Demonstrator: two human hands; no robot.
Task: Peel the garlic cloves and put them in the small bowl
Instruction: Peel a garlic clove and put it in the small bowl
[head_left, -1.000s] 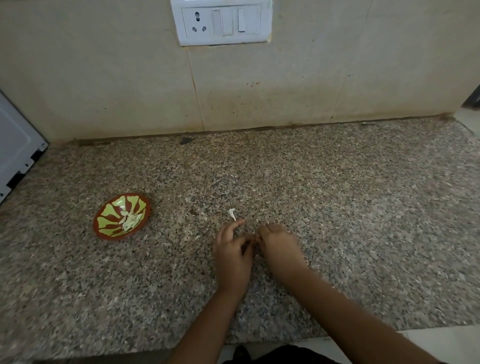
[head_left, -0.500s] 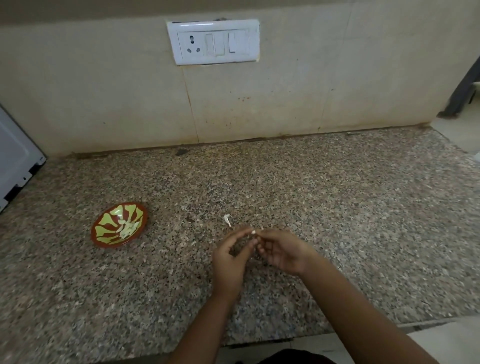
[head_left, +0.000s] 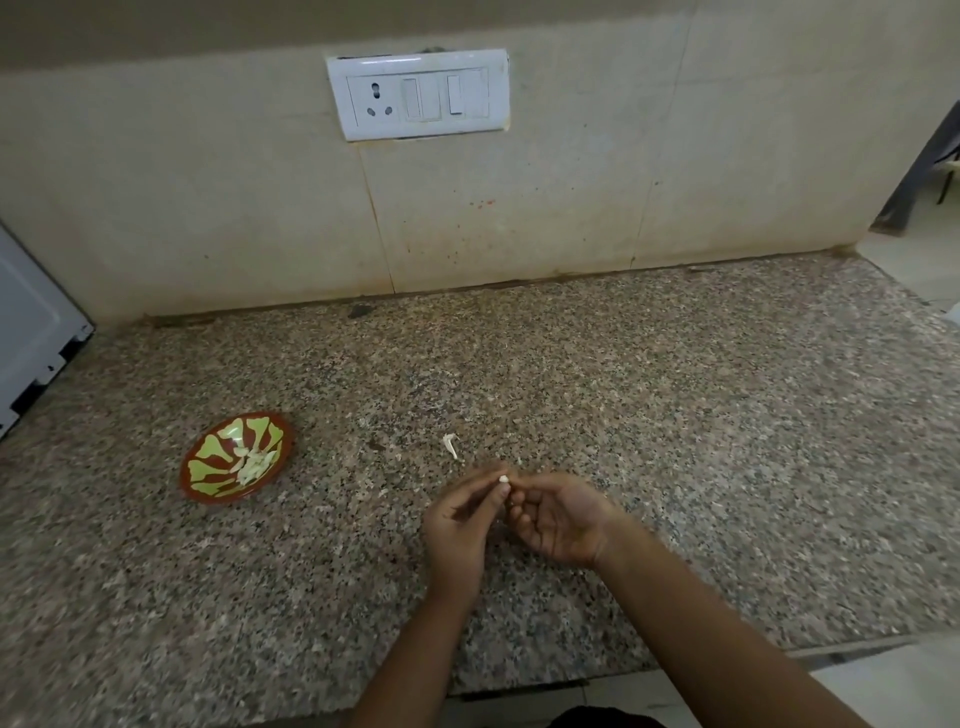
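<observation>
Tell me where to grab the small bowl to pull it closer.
Pinch the small bowl at the red rim on its right edge, coming from the right, where the left hand is nearest. It is shallow and flared, so the rim likely gives the only hold. Keep the thumb short: peeled garlic cloves lie toward that side.

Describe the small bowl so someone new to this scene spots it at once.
Start at the white wall switch plate and drop to the granite counter. The small bowl sits left of the left hand and right hand, which pinch a garlic clove, toward the white appliance. It's the only dish: red-brown rim, yellow-green pattern, pale garlic pieces inside.
</observation>
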